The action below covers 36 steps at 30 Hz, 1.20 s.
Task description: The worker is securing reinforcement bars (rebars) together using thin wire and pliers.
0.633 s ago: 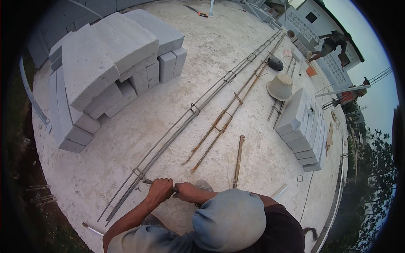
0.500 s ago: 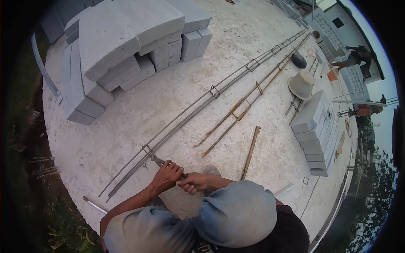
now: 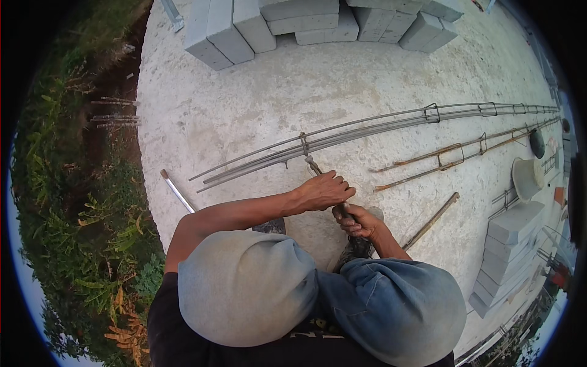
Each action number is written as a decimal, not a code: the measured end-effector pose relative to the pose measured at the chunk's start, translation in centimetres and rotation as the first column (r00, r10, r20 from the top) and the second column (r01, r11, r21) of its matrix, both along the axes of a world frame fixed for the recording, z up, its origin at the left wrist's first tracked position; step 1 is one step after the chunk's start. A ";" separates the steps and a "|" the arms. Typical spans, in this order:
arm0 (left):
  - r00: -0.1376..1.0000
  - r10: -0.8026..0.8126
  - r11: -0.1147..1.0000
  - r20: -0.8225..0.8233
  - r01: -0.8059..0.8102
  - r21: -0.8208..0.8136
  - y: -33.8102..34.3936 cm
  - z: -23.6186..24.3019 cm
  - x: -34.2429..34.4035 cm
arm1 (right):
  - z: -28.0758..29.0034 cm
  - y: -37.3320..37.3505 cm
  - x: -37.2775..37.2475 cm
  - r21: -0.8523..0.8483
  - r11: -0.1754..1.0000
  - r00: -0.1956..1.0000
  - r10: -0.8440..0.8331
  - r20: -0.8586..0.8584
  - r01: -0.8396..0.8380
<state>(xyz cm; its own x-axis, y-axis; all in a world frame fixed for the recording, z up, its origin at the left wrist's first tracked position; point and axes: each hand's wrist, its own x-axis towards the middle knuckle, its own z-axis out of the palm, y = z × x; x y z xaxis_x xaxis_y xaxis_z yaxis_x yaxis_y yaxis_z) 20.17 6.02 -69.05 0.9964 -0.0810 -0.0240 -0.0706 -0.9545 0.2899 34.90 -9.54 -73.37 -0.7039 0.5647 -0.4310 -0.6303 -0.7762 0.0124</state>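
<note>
My left hand [image 3: 324, 191] is wrapped round the upper handle of a metal tool like pincers [image 3: 312, 166]. My right hand [image 3: 356, 221] grips the same tool lower down, just behind it. The tool's head is at a tie or stirrup on a bundle of long steel bars [image 3: 367, 128] lying on the pale concrete surface [image 3: 275, 92]; whether it is closed on wire is too small to tell. A rusty pair of tied bars [image 3: 449, 166] lies to the right of my hands. My denim-covered knees [image 3: 244, 287] fill the lower middle of the view.
Grey block stacks stand at the top [image 3: 241, 30] and lower right [image 3: 507, 251], with a bucket [image 3: 526, 180] and dark bowl [image 3: 537, 142] between. A rusty rod [image 3: 431, 220] and pale pipe [image 3: 178, 191] lie nearby. At left the surface drops to plants [image 3: 73, 232].
The view has swung leftward, so the bar bundle lies flatter across it and more plants show. Both hands still grip the tool at the bundle.
</note>
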 end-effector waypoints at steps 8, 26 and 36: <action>0.886 -0.055 0.986 -0.461 -0.023 -0.163 0.9 -0.5 -1.3 | 4.4 0.7 -2.4 0.043 0.992 0.793 0.072 0.605 -0.123; 0.495 0.777 0.420 -0.390 -0.868 -0.264 10.8 2.4 -6.3 | 8.8 -6.5 4.3 0.089 0.976 0.378 -0.160 0.912 0.198; 0.363 0.925 0.321 -0.109 -0.902 -0.288 15.8 6.3 -4.0 | 4.2 -14.8 4.9 0.130 0.817 -0.040 -0.131 0.991 0.561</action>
